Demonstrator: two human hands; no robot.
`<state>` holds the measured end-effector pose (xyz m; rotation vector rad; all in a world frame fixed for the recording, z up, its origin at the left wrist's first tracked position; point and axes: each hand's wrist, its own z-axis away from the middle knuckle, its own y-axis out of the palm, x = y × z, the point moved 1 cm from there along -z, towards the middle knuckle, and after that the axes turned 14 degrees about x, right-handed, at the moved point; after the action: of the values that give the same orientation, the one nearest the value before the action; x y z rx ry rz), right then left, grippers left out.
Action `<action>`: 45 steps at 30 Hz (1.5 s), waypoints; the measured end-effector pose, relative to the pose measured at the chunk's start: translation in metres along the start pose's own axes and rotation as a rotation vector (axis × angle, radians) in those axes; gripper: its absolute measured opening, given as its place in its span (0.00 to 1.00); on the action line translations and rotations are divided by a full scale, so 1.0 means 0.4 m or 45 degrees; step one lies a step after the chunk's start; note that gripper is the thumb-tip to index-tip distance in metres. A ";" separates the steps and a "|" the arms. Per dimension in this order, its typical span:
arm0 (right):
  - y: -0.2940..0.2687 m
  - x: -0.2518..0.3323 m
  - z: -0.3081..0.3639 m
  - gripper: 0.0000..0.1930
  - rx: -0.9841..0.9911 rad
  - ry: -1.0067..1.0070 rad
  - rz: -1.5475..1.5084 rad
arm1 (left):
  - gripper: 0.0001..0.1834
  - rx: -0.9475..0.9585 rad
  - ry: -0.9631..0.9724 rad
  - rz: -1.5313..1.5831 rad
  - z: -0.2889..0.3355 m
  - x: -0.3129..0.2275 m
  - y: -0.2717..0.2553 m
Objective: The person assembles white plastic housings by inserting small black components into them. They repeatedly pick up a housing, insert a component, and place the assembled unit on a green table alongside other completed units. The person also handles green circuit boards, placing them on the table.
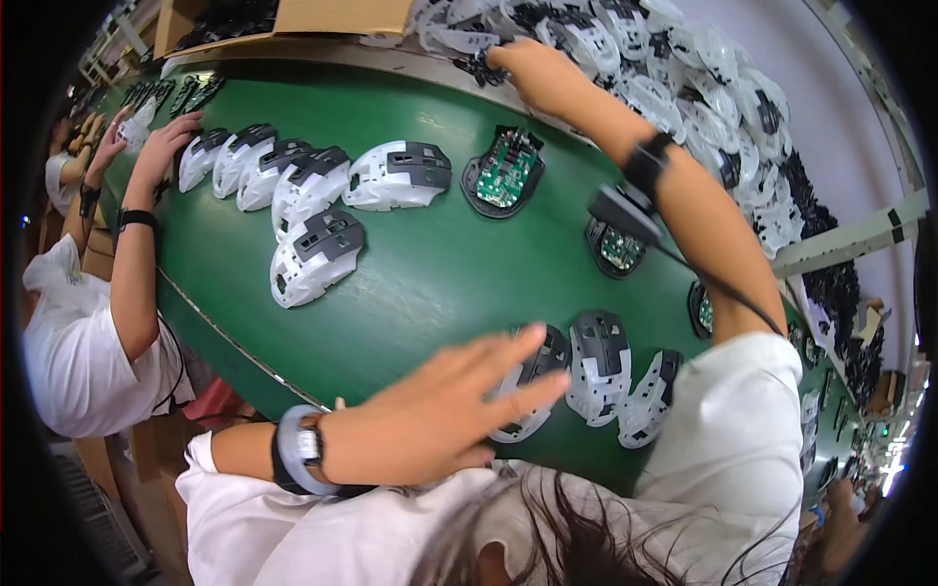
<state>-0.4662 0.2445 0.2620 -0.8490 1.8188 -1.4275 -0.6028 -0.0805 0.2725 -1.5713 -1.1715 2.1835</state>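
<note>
My left hand [430,410] hovers low over the near side of the green bench with its fingers spread, holding nothing. Under its fingertips lies a white and dark grey mouse shell [532,386], partly covered by them. Two similar shells, one upright [600,361] and one tilted [650,400], sit just to its right. At the far edge my right hand [537,73] reaches up to the ledge, fingers closed around small black parts [479,66] whose exact kind is unclear. Below that arm, a mouse base with a green circuit board [506,171] rests on the bench.
More shells [318,256] stand in a group at left centre. Beyond the ledge is a heap of translucent white shells [674,78]. An open cardboard box [337,15] stands at the back left. A blurred grey-black object with a cord [625,210] hangs by my right arm. A co-worker's hand [161,146] works at left.
</note>
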 end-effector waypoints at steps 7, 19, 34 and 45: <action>0.074 -0.020 -0.072 0.21 0.120 0.189 0.006 | 0.39 -0.676 -0.694 -0.893 0.023 0.273 -0.162; 0.018 -0.088 0.007 0.10 -0.332 0.370 -0.550 | 0.35 -0.631 -0.501 -0.661 0.024 0.292 -0.233; -0.236 0.243 0.359 0.07 -0.386 0.401 -1.443 | 0.34 -0.829 0.232 1.822 0.060 0.158 -0.195; -0.220 0.419 0.321 0.10 -0.364 -0.183 -0.589 | 0.30 -0.764 0.025 1.364 0.008 0.080 -0.096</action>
<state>-0.4483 0.0209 0.3066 -1.5582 1.8135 -1.3417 -0.6291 -0.0380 0.2772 -3.0074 -1.1845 2.4219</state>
